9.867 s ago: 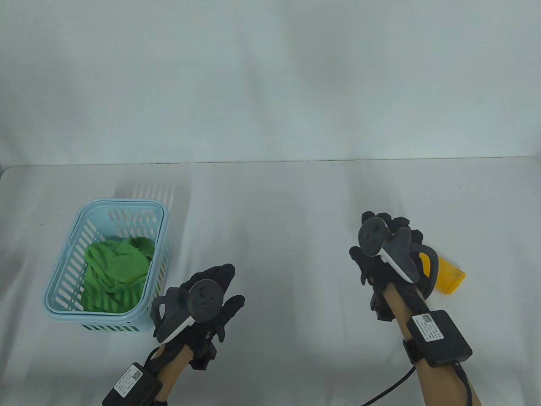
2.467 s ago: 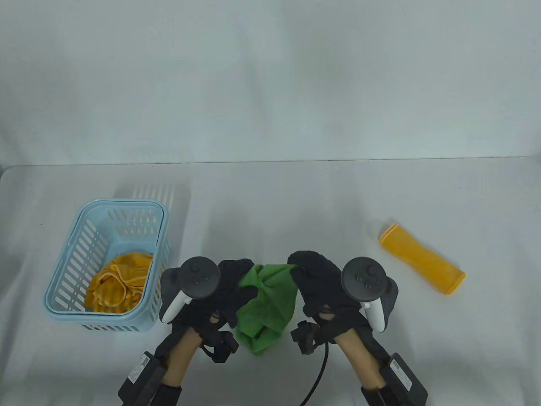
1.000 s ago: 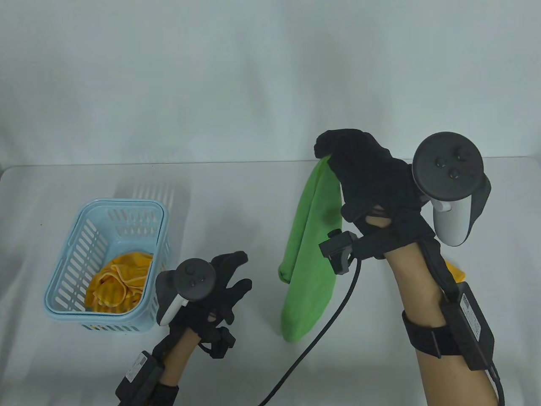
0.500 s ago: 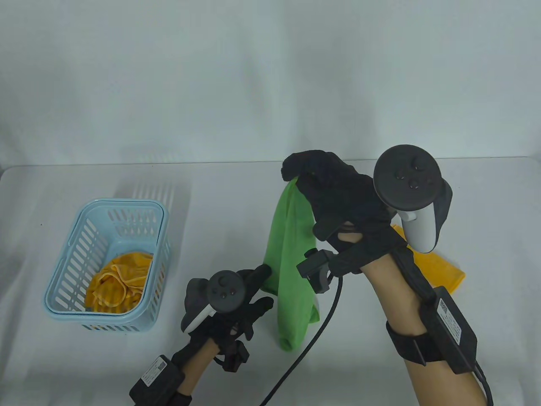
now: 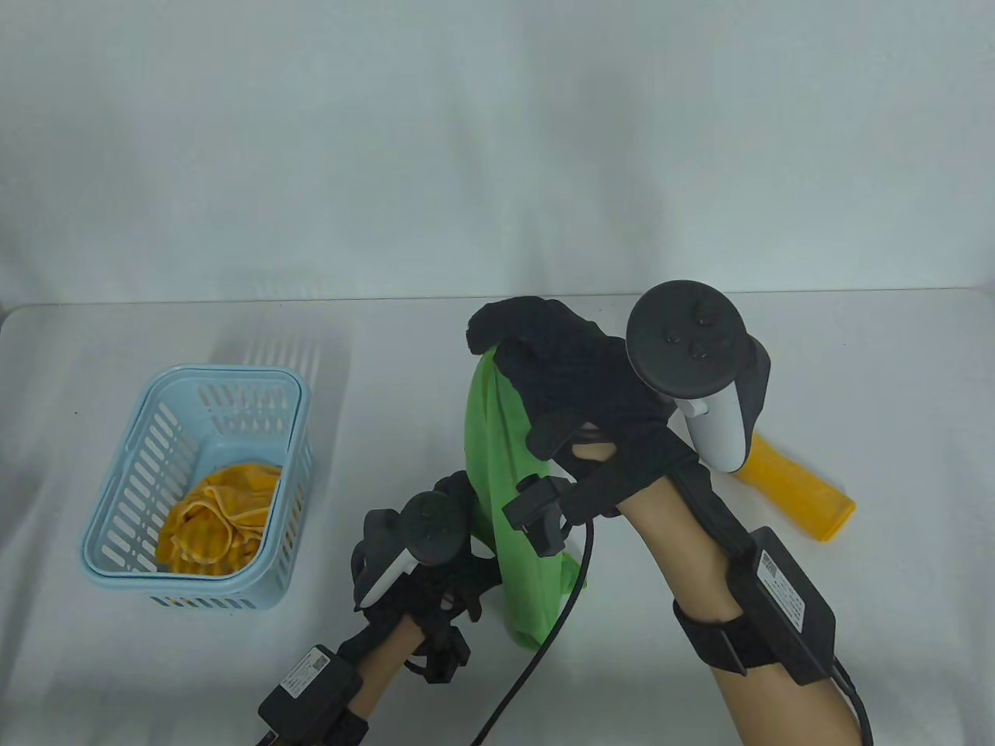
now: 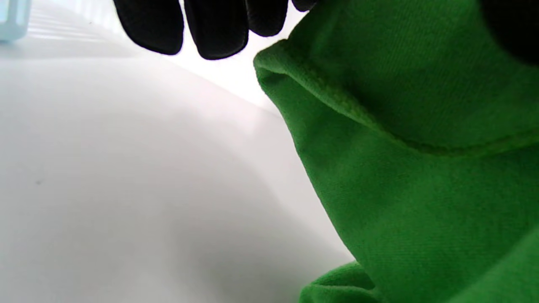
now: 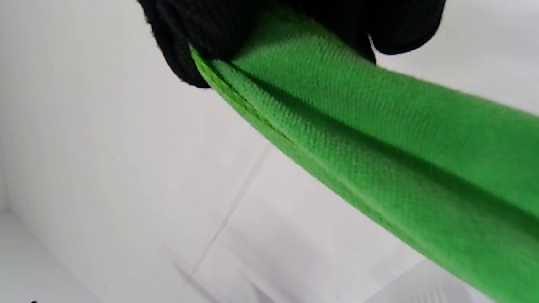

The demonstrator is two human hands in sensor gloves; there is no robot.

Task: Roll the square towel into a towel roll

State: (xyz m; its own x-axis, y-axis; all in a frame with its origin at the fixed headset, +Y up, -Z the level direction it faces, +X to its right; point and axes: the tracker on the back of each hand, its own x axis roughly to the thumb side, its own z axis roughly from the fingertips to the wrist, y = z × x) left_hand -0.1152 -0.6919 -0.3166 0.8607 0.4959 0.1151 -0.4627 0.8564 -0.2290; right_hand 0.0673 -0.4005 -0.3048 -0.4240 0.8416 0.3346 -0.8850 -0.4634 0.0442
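A green towel [image 5: 490, 435] hangs in a long fold from my right hand [image 5: 486, 330], which pinches its top corner high above the table; the pinch shows close in the right wrist view, black fingertips [image 7: 198, 38] on the green towel [image 7: 379, 139]. The towel's lower end rests bunched on the table. My left hand [image 5: 459, 493] is low beside the towel's left edge. In the left wrist view its fingers [image 6: 217, 29] hang straight just left of the towel's hem [image 6: 421, 168] and hold nothing.
A light blue slotted basket [image 5: 299, 435] stands at the left with a crumpled yellow towel [image 5: 214, 521] inside. A rolled yellow towel [image 5: 801, 489] lies at the right, partly behind my right wrist. A black cable [image 5: 544, 645] trails across the front of the table.
My right hand has carried the hanging green towel left and somewhat lower. My left hand has moved right, up to the towel's lower left edge.
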